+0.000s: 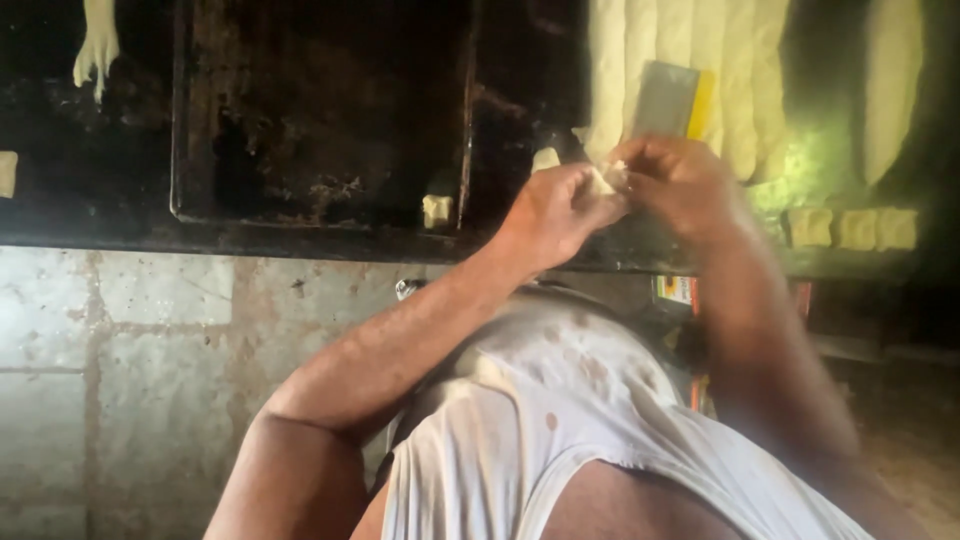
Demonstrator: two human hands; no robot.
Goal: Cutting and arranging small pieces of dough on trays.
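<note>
The person's two hands meet over the edge of a dark, greasy work table (pixel 300 240). The left hand (pixel 555 210) and the right hand (pixel 680 185) are close together, almost touching. Between them is a small, pale piece of dough (pixel 604 180). It sits right at the fingertips of both hands. The left fingers are curled in and pinch it from one side. The right fingers bend down over it from the other side and press on it too. So both hands are closed on the dough, and only a little bit of it peeks out between them. Just behind the right hand stands a flat metal scraper (pixel 665 100) with a yellow edge. Behind that lie long rolls of dough (pixel 740 70), side by side. Small cut squares of dough (pixel 857 228) sit in a row at the right, near the table edge. Another small square (pixel 437 210) lies in a dark baking tray (pixel 320 110) to the left of the hands. The person wears a white sleeveless shirt (pixel 560 420) with spots on it.
</note>
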